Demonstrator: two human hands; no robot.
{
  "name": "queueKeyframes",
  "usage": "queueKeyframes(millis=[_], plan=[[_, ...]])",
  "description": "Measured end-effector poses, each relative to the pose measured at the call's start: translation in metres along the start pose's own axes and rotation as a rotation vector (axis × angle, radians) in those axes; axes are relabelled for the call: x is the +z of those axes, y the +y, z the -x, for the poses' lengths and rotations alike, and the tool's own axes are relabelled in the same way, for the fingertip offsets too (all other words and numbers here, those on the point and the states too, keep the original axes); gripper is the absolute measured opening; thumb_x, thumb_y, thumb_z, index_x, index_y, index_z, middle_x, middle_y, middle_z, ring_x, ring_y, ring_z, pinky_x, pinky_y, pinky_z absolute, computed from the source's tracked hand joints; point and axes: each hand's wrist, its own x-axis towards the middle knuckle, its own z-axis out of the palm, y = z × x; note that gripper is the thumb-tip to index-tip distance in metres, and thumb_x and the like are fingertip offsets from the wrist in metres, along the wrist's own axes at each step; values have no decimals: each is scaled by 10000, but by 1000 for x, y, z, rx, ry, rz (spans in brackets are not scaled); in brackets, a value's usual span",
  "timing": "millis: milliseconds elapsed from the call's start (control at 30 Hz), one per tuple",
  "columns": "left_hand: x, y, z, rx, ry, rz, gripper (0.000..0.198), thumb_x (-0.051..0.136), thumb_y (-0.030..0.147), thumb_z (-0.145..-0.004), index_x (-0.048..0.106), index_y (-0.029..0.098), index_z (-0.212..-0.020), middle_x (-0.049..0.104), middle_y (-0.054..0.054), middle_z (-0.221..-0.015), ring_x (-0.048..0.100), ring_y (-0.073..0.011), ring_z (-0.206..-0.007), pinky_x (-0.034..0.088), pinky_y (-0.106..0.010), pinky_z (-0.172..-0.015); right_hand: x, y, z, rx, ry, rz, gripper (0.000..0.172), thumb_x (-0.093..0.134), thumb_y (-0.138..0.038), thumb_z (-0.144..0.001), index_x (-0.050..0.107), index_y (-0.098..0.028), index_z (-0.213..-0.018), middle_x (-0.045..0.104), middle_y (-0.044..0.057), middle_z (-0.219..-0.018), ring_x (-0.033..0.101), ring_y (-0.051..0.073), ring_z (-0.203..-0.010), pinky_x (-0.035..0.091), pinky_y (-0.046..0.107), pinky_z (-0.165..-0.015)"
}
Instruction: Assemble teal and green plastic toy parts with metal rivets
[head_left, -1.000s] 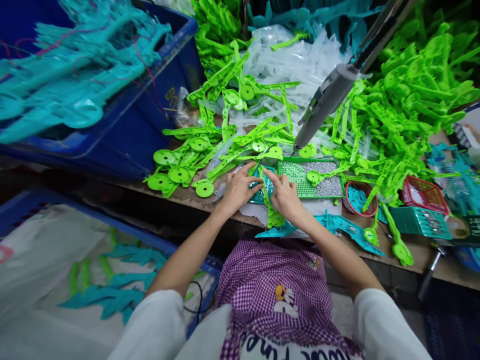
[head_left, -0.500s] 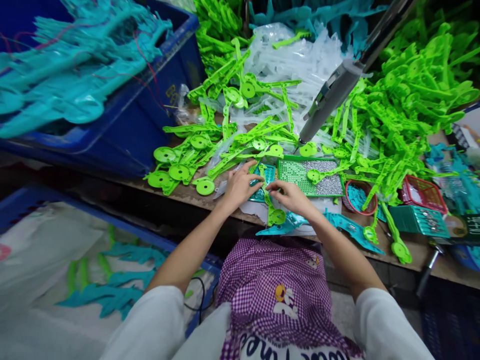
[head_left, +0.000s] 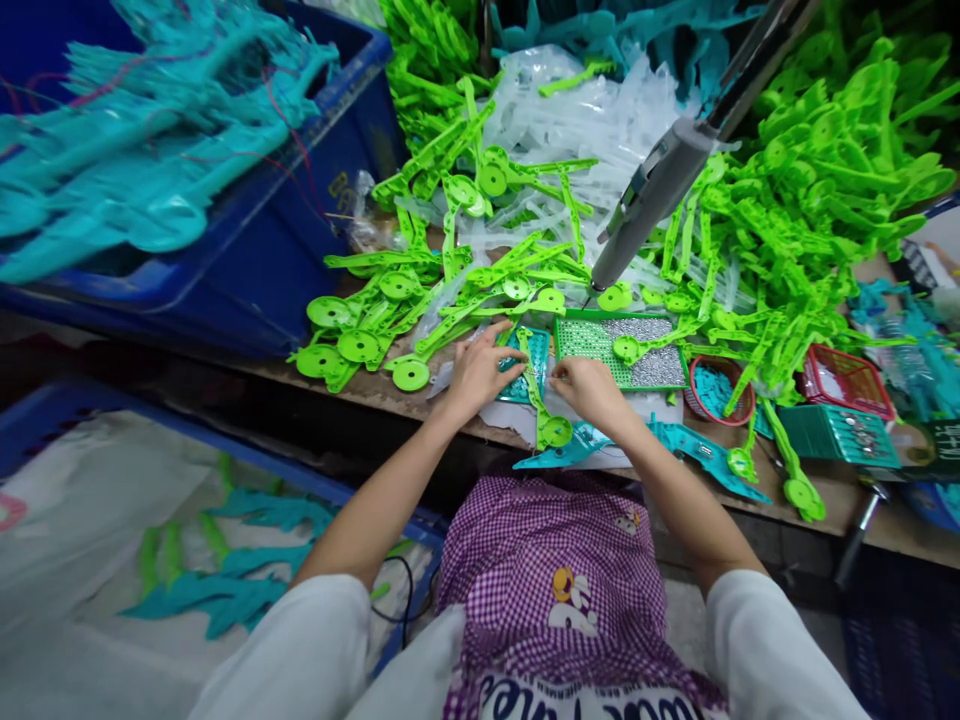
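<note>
My left hand [head_left: 474,373] rests fingers spread on a teal plastic part [head_left: 523,366] at the bench's front edge. A long green plastic part [head_left: 541,405] with a round end lies across that teal part. My right hand [head_left: 592,388] pinches at the green part beside the left hand, fingers curled; what it grips is too small to tell. Right behind the right hand sits a green tray of small silver screws [head_left: 624,352]. A grey powered screwdriver [head_left: 654,198] hangs above the tray, tip pointing down at its far left corner.
Heaps of green plastic parts [head_left: 795,220] and clear bags [head_left: 585,120] cover the wooden bench [head_left: 847,500]. A blue crate of teal parts [head_left: 150,150] stands at left. A red basket [head_left: 846,385], a round bowl [head_left: 718,392] and a teal tray [head_left: 836,438] sit at right.
My right hand has drawn back from an open reach over the teal part and closed its fingers near the green part. My left hand stays almost still.
</note>
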Motion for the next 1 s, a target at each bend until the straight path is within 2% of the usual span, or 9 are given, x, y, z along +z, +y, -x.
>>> queueKeyframes(millis=[133,300,433,533,633,733,867,1000], plan=[[1,-1,0,0,14,-7,154,663,291,-875,776,312,-977,500,-22,-1495,474,-307,-1349,359,-493,-1046,-4,3,1,-105,-69,-197,238,540,-166,-913,721,-191,-1065,709,71,-970,618,164,-842,418,286,-760],[1,-1,-1,-2,15,-6,152,661,295,-876,777,309,-974,515,-24,-1483,476,-304,-1347,373,-483,-1030,-11,0,1,-141,-169,-251,241,533,-176,-931,743,-212,-1044,694,60,-958,615,161,-856,425,289,-774],[2,-2,-1,-5,10,-14,157,671,297,-871,775,299,-988,510,-38,-1487,481,-304,-1345,370,-483,-1030,-8,-1,-5,-122,-207,-241,107,643,-205,-864,748,-212,-844,699,39,-881,611,157,-796,415,287,-741],[3,-3,-1,-6,15,-20,155,670,304,-874,772,294,-990,509,-41,-1488,485,-303,-1340,360,-487,-1034,-5,-4,-10,-83,-221,-179,63,687,-188,-815,718,-199,-762,715,34,-864,620,174,-820,386,308,-773],[2,-1,-1,-4,14,-12,155,663,305,-878,773,301,-988,518,-28,-1478,485,-305,-1336,363,-480,-1030,-2,-8,-11,-53,-209,-101,62,687,-194,-811,710,-191,-753,724,40,-886,622,195,-851,331,347,-819],[0,1,0,-14,-2,-2,152,669,299,-875,775,301,-983,521,-25,-1476,502,-305,-1316,368,-479,-1025,1,-7,-7,-62,-193,-48,95,662,-220,-841,720,-193,-770,708,50,-904,605,204,-863,276,350,-806],[0,0,-1,-18,-3,6,148,686,293,-866,777,295,-983,508,-34,-1489,499,-301,-1326,362,-480,-1032,3,-3,2,-68,-193,-63,142,602,-225,-903,740,-207,-874,672,45,-912,573,193,-883,223,331,-781],[2,-2,-2,-15,5,9,145,692,289,-863,778,298,-980,501,-29,-1496,488,-298,-1340,354,-474,-1034,3,-3,3,-21,-187,-68,171,597,-267,-909,742,-193,-860,658,52,-921,556,189,-886,198,332,-770]])
